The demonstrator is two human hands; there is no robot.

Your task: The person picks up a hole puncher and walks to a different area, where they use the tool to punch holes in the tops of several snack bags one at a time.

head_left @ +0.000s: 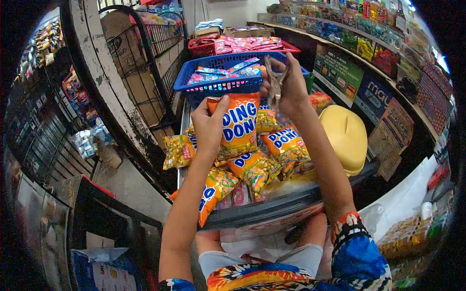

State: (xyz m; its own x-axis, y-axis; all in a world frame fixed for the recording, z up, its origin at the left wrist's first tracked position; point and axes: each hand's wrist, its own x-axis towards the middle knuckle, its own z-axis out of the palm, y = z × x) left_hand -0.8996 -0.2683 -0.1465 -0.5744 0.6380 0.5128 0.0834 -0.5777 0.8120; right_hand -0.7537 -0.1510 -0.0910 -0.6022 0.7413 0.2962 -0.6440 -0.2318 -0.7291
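My left hand (210, 123) pinches the top left corner of an orange snack bag (240, 121) printed "DING DONG", held upright above a pile of like bags. Just right of it, my right hand (292, 85) is raised with its fingers closed around a silver metal plier-like tool (274, 85); its exact kind is not clear. Below both hands, several more snack bags lie in a heap, among them one snack bag (286, 143) under my right wrist and another snack bag (216, 186) beside my left forearm.
Behind the pile stands a blue basket (194, 87) of small packets, with a red basket (291, 47) of pink packets beyond. A yellow plastic container (343, 138) sits at the right. A black metal rack (141, 63) and white post (104, 92) border the left; goods line the shelf (335, 41).
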